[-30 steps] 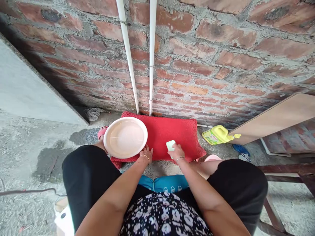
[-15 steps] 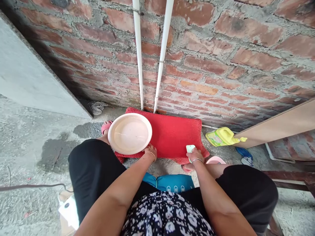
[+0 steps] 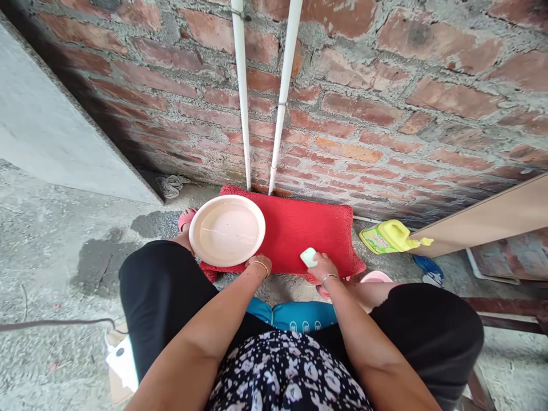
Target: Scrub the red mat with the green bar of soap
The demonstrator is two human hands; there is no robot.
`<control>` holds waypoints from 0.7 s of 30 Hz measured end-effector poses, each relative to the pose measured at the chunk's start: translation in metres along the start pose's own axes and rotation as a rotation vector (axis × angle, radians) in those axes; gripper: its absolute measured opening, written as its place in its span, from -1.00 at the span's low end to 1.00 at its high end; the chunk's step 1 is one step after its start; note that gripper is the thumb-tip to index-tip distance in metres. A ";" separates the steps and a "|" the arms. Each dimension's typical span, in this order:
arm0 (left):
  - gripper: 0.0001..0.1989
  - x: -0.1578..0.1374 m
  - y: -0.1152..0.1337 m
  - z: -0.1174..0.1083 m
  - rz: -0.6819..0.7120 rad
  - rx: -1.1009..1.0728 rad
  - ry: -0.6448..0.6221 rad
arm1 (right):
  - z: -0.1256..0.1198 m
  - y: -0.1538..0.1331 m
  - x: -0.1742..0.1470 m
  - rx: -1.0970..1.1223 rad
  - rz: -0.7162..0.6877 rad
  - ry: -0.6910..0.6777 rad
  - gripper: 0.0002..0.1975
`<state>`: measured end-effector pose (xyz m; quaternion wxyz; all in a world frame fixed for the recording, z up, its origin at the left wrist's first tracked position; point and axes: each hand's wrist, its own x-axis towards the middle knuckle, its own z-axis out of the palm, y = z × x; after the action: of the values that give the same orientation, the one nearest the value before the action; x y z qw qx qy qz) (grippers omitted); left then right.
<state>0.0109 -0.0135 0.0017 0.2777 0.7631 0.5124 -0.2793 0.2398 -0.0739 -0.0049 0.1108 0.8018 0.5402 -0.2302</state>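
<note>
A red mat [image 3: 295, 228] with a shaggy border is spread over a low surface by the brick wall. On its left part stands a pale pink basin [image 3: 226, 231] holding clear water. My left hand [image 3: 259, 265] is at the mat's front edge beside the basin's rim, its fingers curled in on the mat. My right hand [image 3: 324, 267] grips a pale green block with rounded corners [image 3: 309, 257], held at the mat's front right part. Whether the block's underside touches the mat is hidden.
A yellow detergent jug [image 3: 387, 237] stands right of the mat, near a leaning board [image 3: 483, 214]. Two white pipes [image 3: 280, 108] run down the wall. A grey slab [image 3: 72, 114] leans at left. Blue bags [image 3: 303, 315] lie between my knees.
My right hand has moved left across the mat with the pale green block, which has turned. My left hand stays by the basin, its fingers more curled.
</note>
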 end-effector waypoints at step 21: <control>-0.46 -0.009 0.006 -0.001 -0.102 0.116 -0.057 | -0.026 0.060 0.009 0.177 0.446 0.074 -0.51</control>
<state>0.0137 -0.0209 0.0096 0.2331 0.7424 0.5254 -0.3441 0.3043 -0.0795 0.0092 0.0684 0.9157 0.3313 -0.2170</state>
